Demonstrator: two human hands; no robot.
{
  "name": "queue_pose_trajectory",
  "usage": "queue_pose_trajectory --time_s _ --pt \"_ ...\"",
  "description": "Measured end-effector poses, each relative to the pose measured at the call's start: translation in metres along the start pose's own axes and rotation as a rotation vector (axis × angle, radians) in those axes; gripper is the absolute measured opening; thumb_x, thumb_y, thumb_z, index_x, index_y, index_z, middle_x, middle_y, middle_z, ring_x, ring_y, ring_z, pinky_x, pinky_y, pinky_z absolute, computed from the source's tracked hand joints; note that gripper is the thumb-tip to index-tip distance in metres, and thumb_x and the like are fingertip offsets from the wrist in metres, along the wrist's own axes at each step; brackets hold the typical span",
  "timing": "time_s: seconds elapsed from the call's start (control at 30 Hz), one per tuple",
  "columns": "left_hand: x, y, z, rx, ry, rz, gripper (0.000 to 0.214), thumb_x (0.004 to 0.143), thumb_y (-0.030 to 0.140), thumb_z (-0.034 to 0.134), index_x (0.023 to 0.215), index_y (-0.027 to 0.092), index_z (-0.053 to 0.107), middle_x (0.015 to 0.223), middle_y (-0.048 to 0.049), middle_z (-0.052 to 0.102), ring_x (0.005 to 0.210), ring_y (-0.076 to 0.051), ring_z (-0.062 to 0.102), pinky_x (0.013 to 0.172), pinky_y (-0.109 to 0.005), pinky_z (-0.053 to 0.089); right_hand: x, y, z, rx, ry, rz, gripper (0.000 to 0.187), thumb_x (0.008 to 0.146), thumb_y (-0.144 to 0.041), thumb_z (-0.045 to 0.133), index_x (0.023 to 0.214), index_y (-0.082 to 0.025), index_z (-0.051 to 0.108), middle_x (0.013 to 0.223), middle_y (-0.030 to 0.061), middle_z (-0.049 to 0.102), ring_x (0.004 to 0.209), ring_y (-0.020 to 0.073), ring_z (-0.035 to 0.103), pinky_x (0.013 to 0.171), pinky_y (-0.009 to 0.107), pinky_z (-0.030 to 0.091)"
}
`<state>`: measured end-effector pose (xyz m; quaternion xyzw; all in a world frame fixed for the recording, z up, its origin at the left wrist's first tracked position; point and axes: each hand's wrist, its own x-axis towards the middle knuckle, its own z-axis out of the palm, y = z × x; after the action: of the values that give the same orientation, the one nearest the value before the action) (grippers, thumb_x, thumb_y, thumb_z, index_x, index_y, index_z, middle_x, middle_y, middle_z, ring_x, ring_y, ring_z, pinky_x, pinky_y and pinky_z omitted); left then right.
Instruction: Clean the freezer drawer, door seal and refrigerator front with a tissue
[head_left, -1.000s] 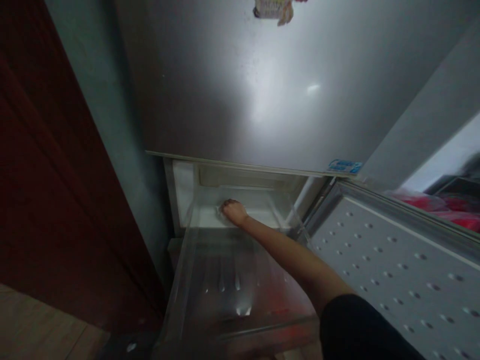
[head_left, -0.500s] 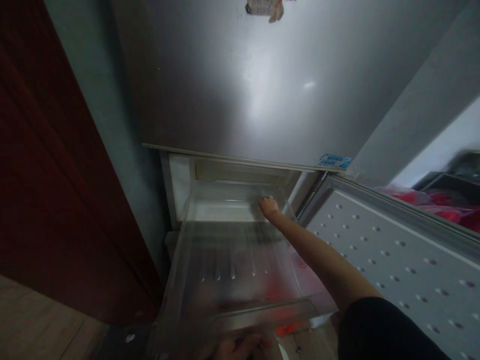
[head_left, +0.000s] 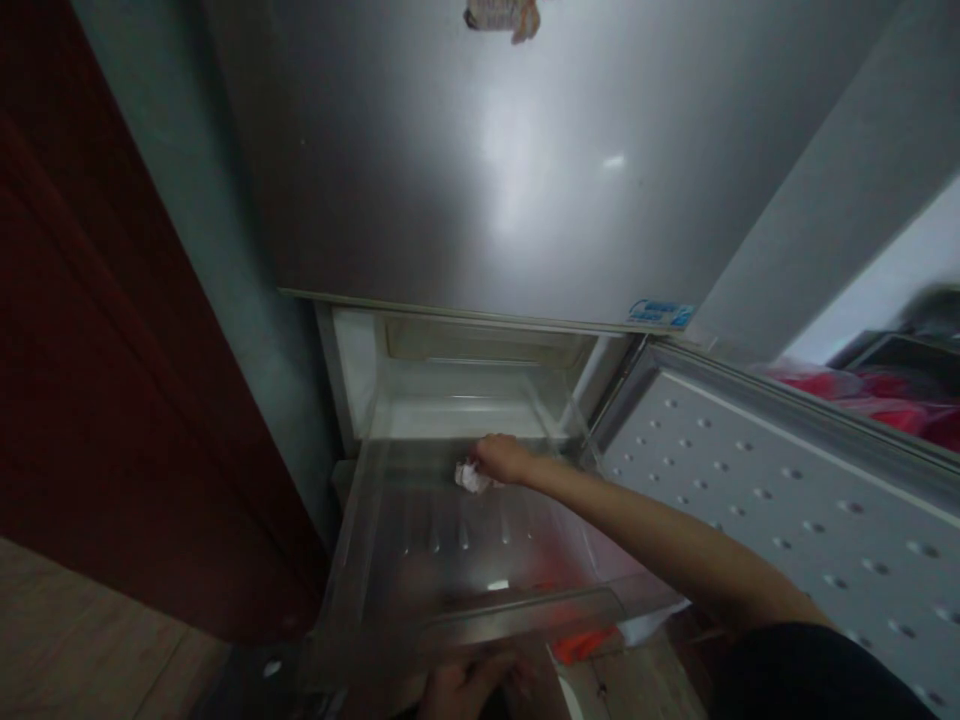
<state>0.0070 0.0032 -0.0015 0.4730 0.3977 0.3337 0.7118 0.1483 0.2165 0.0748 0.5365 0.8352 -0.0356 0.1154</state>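
Observation:
My right hand [head_left: 501, 458] reaches into a clear plastic freezer drawer [head_left: 390, 560] that is pulled out of the fridge's bottom compartment. Its fingers are closed on a small crumpled white wipe [head_left: 470, 477], pressed against the drawer's floor near the back. My left hand [head_left: 469, 688] is at the bottom edge of the view, just under the drawer's front lip; it is dim and blurred, and its fingers do not show clearly.
The silver upper fridge door [head_left: 487, 160] is closed above. The lower door [head_left: 787, 500], white with dimples inside, stands open to the right. A dark red door [head_left: 97, 350] is at the left. Red items [head_left: 885, 410] lie behind the open door, wooden floor [head_left: 90, 640] below.
My right hand swept from the left of the drawer's back to its right corner, then came forward to the middle; the white wipe now shows under it. My left hand came into view below.

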Motion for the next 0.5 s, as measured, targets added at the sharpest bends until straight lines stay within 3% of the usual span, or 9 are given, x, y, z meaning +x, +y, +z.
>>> queue_pose_trajectory --time_s 0.2,0.4,0.5 --pt "0.001 -0.004 0.002 -0.058 0.023 0.016 0.044 0.075 0.058 0.06 0.068 0.017 0.075 0.067 -0.0062 0.073 0.073 -0.021 0.066 0.076 -0.03 0.052 -0.008 -0.004 0.004 0.111 0.038 -0.001 0.045 0.082 -0.023 0.064 0.124 -0.016 0.051 0.104 0.0109 0.071 0.094 0.0209 0.067 0.069 0.024 0.044" --pt "0.0 -0.009 0.001 -0.032 0.03 0.009 0.045 0.076 0.058 0.059 0.072 0.017 0.076 0.074 -0.0067 0.074 0.077 -0.021 0.067 0.082 -0.031 0.052 -0.012 0.001 0.009 0.13 0.024 -0.007 0.024 0.083 -0.017 0.058 0.107 -0.013 0.061 0.103 0.0122 0.071 0.091 0.0209 0.066 0.068 0.024 0.042" --pt "0.001 -0.01 0.0 -0.005 0.017 -0.007 0.045 0.077 0.058 0.057 0.072 0.017 0.076 0.074 -0.0065 0.074 0.078 -0.021 0.067 0.082 -0.031 0.052 -0.015 0.0 0.009 0.123 0.007 -0.029 0.023 0.084 -0.016 0.058 0.106 -0.013 0.064 0.103 0.0117 0.071 0.093 0.0218 0.066 0.068 0.024 0.042"
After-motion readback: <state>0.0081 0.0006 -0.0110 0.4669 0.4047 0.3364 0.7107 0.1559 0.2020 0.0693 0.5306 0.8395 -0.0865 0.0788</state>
